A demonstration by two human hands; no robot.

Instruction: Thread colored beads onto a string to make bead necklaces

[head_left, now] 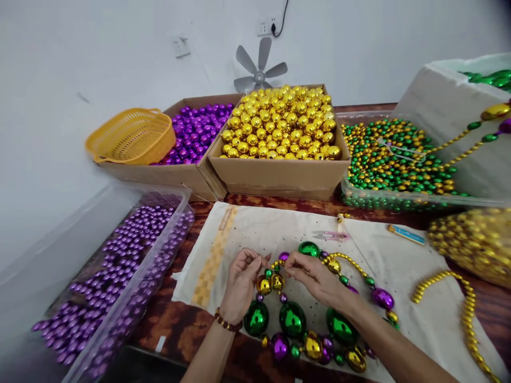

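Note:
A bead necklace (293,319) of large green, gold and purple beads joined by small ones lies on a white cloth (255,229). My left hand (243,274), with a brown bead bracelet at its wrist, pinches an end of this necklace near small gold beads. Close to its right, my right hand (309,274) is closed in a pinch on the same strand, fingertips beside small green and purple beads. Any thread between the fingers is too fine to make out. Behind the hands lie pink-handled thread snips (331,235).
Cardboard boxes hold purple beads (199,127) and gold beads (279,127); a yellow basket (131,138) rests on the purple ones. Clear bins hold purple beads (131,250) at left and green-gold strands (391,154) at right. A gold bead strand (467,308) and a blue-yellow packet (406,234) lie rightward.

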